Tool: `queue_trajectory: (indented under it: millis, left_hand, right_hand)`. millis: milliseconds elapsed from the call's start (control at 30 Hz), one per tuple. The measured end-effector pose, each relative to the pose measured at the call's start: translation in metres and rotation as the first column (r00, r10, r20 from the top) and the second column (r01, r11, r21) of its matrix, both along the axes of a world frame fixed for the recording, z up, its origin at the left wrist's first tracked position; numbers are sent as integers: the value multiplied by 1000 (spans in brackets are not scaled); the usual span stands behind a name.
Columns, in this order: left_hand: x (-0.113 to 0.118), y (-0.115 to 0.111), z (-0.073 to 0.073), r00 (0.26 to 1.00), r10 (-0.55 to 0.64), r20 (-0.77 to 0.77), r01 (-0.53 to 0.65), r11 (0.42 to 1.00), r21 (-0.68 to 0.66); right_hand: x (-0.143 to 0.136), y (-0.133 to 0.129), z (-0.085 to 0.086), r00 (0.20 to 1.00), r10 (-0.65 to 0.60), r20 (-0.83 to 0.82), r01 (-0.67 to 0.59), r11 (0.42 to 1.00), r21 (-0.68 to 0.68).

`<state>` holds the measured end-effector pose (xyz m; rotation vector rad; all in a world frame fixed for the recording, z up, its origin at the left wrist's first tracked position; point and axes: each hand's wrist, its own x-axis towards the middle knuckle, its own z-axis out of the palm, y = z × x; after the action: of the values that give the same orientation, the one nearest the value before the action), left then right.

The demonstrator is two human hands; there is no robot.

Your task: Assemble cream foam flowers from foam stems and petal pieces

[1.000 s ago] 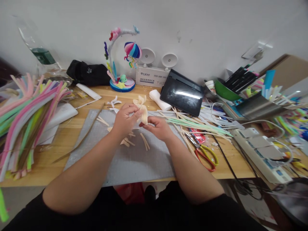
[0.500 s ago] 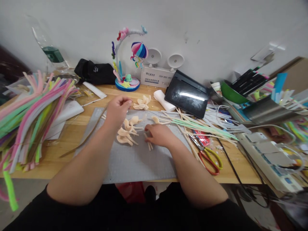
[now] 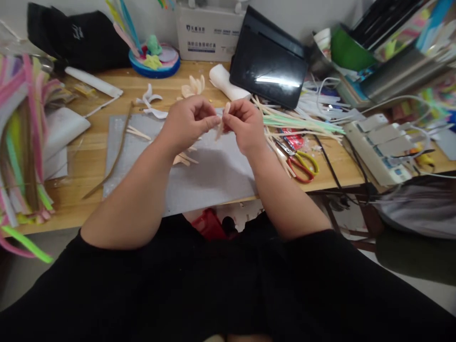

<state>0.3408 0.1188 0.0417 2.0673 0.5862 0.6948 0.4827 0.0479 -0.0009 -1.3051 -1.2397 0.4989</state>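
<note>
My left hand [image 3: 192, 122] and my right hand [image 3: 245, 126] are close together above the grey cutting mat [image 3: 217, 180]. Between their fingertips is a small cream pipe-cleaner piece [image 3: 219, 129], pinched from both sides. Its upper end sticks up beside my right thumb; the rest is partly hidden by the fingers. Below my left wrist, more cream pipe-cleaner petals [image 3: 181, 160] lie on the mat, largely covered by the hand. A cream flower-like piece [image 3: 194, 87] rests behind my left hand, and a white curled piece [image 3: 149, 99] is to its left.
Bundled coloured pipe cleaners [image 3: 26, 142] lie at the left. Loose pale and green stems [image 3: 302, 124], scissors [image 3: 302, 167] and a power strip [image 3: 381, 149] are at the right. Behind stand a black tablet-like device [image 3: 270, 61], a white roll [image 3: 228, 81] and a decorated blue base [image 3: 155, 69].
The view has tilted downward. My right hand has lifted from the stems on the mat, and both hands have come together, now pinching a cream pipe-cleaner piece between them.
</note>
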Motion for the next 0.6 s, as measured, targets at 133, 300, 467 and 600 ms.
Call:
queue_trajectory:
  millis: [133, 300, 467, 600]
  left_hand:
    - [8, -13, -9, 994, -71, -82, 78, 993, 88]
    - [11, -16, -15, 988, -2, -156, 40, 968, 246]
    - [10, -8, -17, 979, 50, -200, 19, 945, 327]
    - [11, -5, -20, 966, 3, -259, 100, 917, 386]
  right_hand:
    - [-4, -4, -22, 988, 13, -157, 6, 993, 114]
    - [-6, -6, -27, 973, -12, -229, 47, 988, 148]
    - [-6, -3, -26, 975, -71, -212, 91, 992, 83]
    - [-5, 0, -29, 977, -33, -210, 51, 995, 85]
